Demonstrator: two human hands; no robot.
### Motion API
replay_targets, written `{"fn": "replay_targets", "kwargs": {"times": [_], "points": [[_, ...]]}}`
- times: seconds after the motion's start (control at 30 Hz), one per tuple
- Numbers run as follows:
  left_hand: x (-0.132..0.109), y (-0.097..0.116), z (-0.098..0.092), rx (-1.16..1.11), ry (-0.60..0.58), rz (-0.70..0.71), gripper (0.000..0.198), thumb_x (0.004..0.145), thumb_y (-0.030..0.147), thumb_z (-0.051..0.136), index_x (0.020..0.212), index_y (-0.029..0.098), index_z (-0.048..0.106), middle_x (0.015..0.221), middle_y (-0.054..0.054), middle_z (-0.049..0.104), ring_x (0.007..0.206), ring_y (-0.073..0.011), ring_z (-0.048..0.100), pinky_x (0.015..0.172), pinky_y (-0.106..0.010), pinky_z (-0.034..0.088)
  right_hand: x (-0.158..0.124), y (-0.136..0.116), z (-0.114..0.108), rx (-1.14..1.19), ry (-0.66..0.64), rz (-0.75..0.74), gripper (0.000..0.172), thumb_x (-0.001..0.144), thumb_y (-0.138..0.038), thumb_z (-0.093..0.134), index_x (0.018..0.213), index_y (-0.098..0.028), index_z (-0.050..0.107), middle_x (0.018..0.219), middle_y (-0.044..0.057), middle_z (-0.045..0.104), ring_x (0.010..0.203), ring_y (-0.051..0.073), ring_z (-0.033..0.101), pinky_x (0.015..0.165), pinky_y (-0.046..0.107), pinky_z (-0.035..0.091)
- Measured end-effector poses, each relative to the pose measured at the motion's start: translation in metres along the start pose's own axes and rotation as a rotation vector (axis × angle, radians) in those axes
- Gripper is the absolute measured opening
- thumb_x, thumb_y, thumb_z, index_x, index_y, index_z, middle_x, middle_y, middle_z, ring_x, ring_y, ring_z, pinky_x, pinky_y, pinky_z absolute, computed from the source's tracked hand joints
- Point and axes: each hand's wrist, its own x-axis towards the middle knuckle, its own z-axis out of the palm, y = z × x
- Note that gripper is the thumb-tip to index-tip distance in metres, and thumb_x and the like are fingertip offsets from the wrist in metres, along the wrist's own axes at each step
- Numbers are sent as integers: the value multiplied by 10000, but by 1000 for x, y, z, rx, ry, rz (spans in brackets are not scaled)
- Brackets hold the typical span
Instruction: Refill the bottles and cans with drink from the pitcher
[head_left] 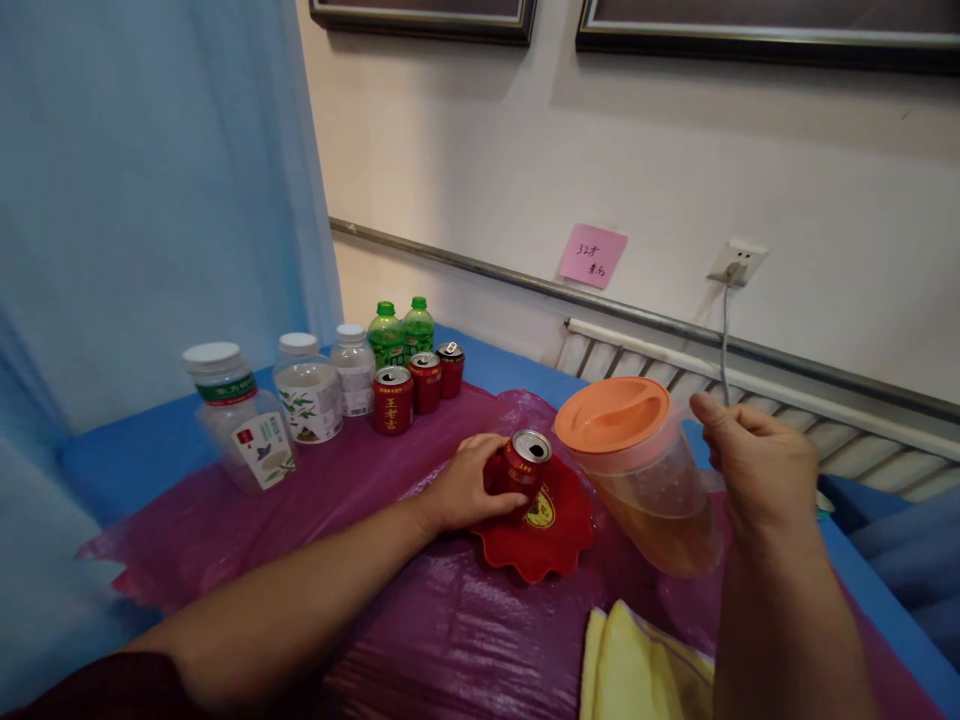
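My left hand (474, 487) is wrapped around an opened red drink can (527, 462), which stands upright on a red scalloped plate (534, 555) with a yellow print. To the right, my right hand (761, 465) grips the handle side of a clear plastic pitcher (660, 510). The pitcher leans to the left, its orange lid (613, 415) close to the can but apart from it. Amber liquid fills its lower part. No stream shows between lid and can. The handle itself is mostly hidden behind my fingers.
Purple plastic sheeting (442, 630) covers the blue table (142, 440). Several red cans (394, 400), green bottles (386, 338) and white-capped clear jars (307, 395) stand at the back left. A folded yellow cloth (637, 665) lies in front. Behind are a radiator (847, 440) and a plugged-in cord (725, 345).
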Motion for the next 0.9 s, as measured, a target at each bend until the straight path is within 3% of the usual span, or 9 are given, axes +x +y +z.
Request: {"fn": "replay_targets", "kwargs": {"times": [0.33, 0.9], "points": [[0, 3, -1, -17, -27, -21, 749, 659, 505, 842, 1296, 194, 600, 1325, -129, 639, 1244, -347, 570, 1110, -507, 415, -2, -2, 5, -26, -33, 35, 567, 685, -673, 800, 531, -207, 515, 492, -60, 381, 492, 98, 312, 457, 274, 212], [0, 3, -2, -25, -10, -23, 727, 646, 504, 848, 1282, 239, 616, 1300, -100, 661, 1217, -339, 589, 1086, -497, 435, -7, -7, 10, -108, -45, 21, 543, 676, -656, 801, 536, -201, 540, 503, -65, 347, 498, 93, 283, 451, 264, 210]]}}
